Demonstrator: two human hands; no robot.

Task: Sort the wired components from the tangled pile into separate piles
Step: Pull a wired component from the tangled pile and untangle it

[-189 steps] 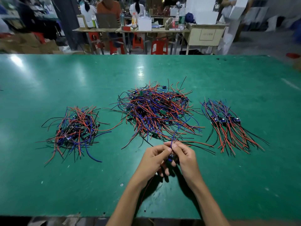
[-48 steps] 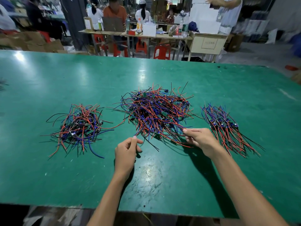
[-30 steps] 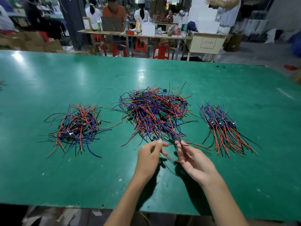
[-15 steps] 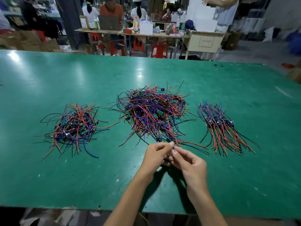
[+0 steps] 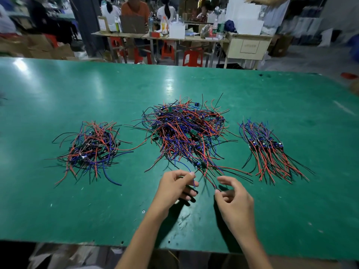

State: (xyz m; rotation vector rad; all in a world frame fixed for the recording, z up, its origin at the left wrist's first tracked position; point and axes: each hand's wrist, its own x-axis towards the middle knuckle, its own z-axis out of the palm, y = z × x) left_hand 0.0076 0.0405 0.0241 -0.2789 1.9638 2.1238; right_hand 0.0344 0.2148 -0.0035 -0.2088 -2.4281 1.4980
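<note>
A green worktop [image 5: 58, 210] carries three groups of wired components in a row across its middle. At the left lies a loose, rounded left pile [image 5: 91, 147] of red, blue and black leads with small dark boards buried in it; several leads trail out toward the near edge. In the centre sits the tangled pile [image 5: 186, 133], the largest of the three, with small green boards showing among crossed red, blue and black leads; a fan of leads spreads from its near side toward the person.

The left hand [image 5: 174, 188] hovers just in front of the tangled pile, fingers curled, thumb and forefinger pinching a thin blue lead [image 5: 189, 169] that runs back up into the pile. The right hand [image 5: 234, 199] is just beside it, apart from it, with fingers loosely curled; a red lead [image 5: 208, 178] from the pile's near fringe ends at its fingertips, and whether the fingertips grip it cannot be told. Both forearms enter from the near edge and cast shadows on the worktop.

At the right lies the right pile [image 5: 266, 150], set out more orderly: its small blue-and-black modules line up in a band and its red and black leads run roughly parallel toward the near right.

Beyond the worktop, blurred, stand tables [image 5: 174, 38] with bottles and boxes, red stools [image 5: 192, 57] and several seated people
</note>
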